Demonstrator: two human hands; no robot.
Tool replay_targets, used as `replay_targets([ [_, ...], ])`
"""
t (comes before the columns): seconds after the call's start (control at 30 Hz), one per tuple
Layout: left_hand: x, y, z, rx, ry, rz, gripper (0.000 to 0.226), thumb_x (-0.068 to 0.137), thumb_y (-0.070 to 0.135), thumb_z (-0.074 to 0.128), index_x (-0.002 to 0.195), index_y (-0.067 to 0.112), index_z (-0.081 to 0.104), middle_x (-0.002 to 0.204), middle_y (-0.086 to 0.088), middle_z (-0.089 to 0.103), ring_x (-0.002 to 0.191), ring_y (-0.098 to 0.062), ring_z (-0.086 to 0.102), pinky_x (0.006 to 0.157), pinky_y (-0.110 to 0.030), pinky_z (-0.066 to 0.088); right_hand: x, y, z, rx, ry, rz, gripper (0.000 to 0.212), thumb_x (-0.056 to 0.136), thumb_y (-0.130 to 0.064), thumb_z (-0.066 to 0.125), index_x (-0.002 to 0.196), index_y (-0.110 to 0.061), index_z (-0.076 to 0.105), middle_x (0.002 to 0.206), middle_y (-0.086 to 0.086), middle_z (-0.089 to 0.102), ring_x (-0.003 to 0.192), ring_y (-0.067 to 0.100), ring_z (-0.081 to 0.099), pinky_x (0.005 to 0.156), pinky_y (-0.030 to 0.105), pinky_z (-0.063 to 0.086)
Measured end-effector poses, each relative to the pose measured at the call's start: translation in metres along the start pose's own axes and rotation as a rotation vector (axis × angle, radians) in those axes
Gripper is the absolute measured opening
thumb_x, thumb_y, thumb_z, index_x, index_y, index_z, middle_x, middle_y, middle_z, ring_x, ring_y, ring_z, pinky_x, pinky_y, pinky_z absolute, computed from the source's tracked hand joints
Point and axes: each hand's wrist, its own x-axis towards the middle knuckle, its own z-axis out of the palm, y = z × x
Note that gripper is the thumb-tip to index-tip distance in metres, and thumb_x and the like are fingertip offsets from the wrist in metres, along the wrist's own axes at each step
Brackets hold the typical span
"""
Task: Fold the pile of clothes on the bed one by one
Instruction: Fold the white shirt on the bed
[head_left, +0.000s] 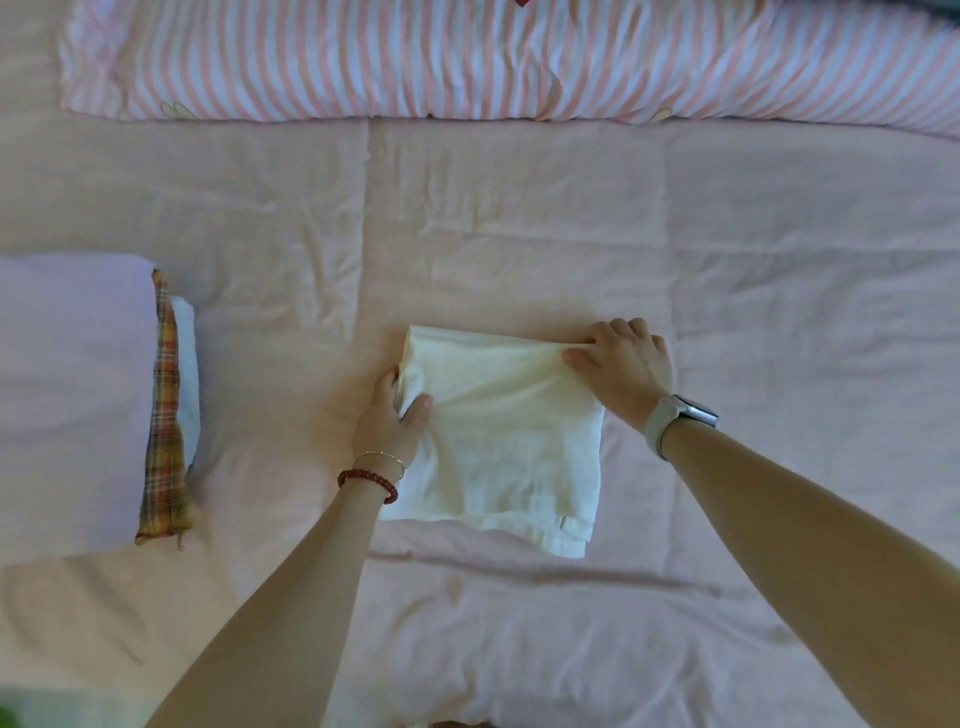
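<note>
On the pink bed cover (519, 234), nearest the person, a cream garment (498, 441) lies partly folded between both hands: the left hand (387, 421) pinches its left edge, and the right hand (623, 364) grips its far right corner. Farther left sits a stack of folded clothes (78, 400) with a plaid piece (165, 415) along its side, and beyond lies a striped duvet (467, 57).

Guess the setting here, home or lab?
Most likely a home bedroom: a pink quilted bedspread, a striped duvet rolled along the far edge, and folded clothes stacked at the left.
</note>
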Motion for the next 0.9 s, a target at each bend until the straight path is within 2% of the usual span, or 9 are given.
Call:
replay_targets([
  [0.13,0.002,0.002,-0.003,-0.018,-0.017,-0.024,0.053,0.092,0.032,0.054,0.139,0.017,0.035,0.138,0.001,0.047,0.126,-0.021,0.045,0.096,-0.028,0.036,-0.022,-0.002,0.007,0.332,0.156,0.121,0.041,0.093,-0.027,0.048,0.132,-0.015,0.045,0.127,0.008,0.047,0.117,0.025,0.041,0.090,0.037,0.036],
  [0.23,0.003,0.002,-0.006,-0.012,-0.065,-0.037,0.051,0.092,0.038,0.051,0.137,0.018,0.037,0.132,0.003,0.050,0.118,-0.021,0.050,0.093,-0.030,0.040,-0.050,-0.010,0.017,0.694,0.263,0.329,0.051,0.090,-0.031,0.051,0.136,-0.013,0.037,0.124,0.009,0.045,0.104,0.023,0.049,0.078,0.033,0.042],
  [0.3,0.003,0.001,-0.007,-0.022,-0.081,-0.037,0.051,0.093,0.039,0.049,0.138,0.019,0.036,0.132,0.004,0.049,0.117,-0.019,0.049,0.094,-0.031,0.040,-0.072,-0.014,0.027,0.831,0.169,0.481,0.051,0.086,-0.044,0.049,0.125,-0.011,0.045,0.104,0.005,0.055,0.092,0.025,0.055,0.073,0.032,0.043],
  [0.37,0.001,0.001,-0.008,-0.061,-0.090,-0.049,0.056,0.089,0.046,0.050,0.137,0.019,0.038,0.129,0.006,0.050,0.113,-0.018,0.050,0.094,-0.032,0.041,-0.092,-0.016,0.036,0.863,0.022,0.521,0.036,0.091,-0.039,0.046,0.119,-0.015,0.045,0.087,-0.001,0.060,0.087,0.025,0.058,0.074,0.034,0.046],
  [0.43,-0.005,0.004,-0.011,-0.130,-0.089,-0.078,0.059,0.080,0.049,0.048,0.132,0.019,0.043,0.121,0.006,0.054,0.103,-0.015,0.054,0.086,-0.031,0.045,-0.101,-0.016,0.037,0.948,-0.045,0.499,0.026,0.093,-0.031,0.046,0.115,-0.018,0.044,0.083,-0.005,0.060,0.084,0.022,0.060,0.073,0.034,0.047],
  [0.57,-0.029,0.011,-0.018,-0.227,-0.054,-0.048,0.018,0.094,0.020,0.050,0.111,0.018,0.053,0.101,0.005,0.060,0.088,-0.011,0.056,0.068,-0.017,0.044,-0.106,-0.019,0.011,1.101,-0.167,0.402,0.020,0.094,-0.021,0.048,0.113,-0.020,0.043,0.091,-0.007,0.057,0.082,0.010,0.058,0.069,0.026,0.050],
  [0.77,-0.095,0.014,-0.061,-0.328,0.099,-0.006,0.018,0.092,0.016,0.053,0.109,0.012,0.059,0.095,0.002,0.064,0.086,-0.019,0.061,0.066,-0.021,0.046,-0.143,-0.051,-0.028,1.063,-0.227,0.265,0.031,0.091,-0.009,0.053,0.117,-0.023,0.045,0.093,-0.009,0.056,0.079,0.005,0.058,0.063,0.020,0.049],
  [0.83,-0.122,0.012,-0.088,-0.336,0.173,0.007,0.018,0.091,0.018,0.056,0.107,0.012,0.060,0.091,0.007,0.063,0.089,-0.019,0.061,0.067,-0.017,0.043,-0.160,-0.071,-0.039,1.034,-0.237,0.225,0.035,0.091,-0.008,0.053,0.124,-0.017,0.046,0.095,-0.009,0.056,0.082,0.009,0.059,0.068,0.024,0.051],
  [0.9,-0.145,0.010,-0.123,-0.346,0.233,0.045,0.021,0.087,0.024,0.057,0.108,0.021,0.060,0.094,0.017,0.065,0.095,-0.007,0.060,0.073,-0.013,0.044,-0.175,-0.099,-0.051,1.019,-0.250,0.177,0.038,0.091,-0.007,0.052,0.128,-0.015,0.046,0.098,-0.010,0.057,0.089,0.016,0.060,0.078,0.033,0.052],
])
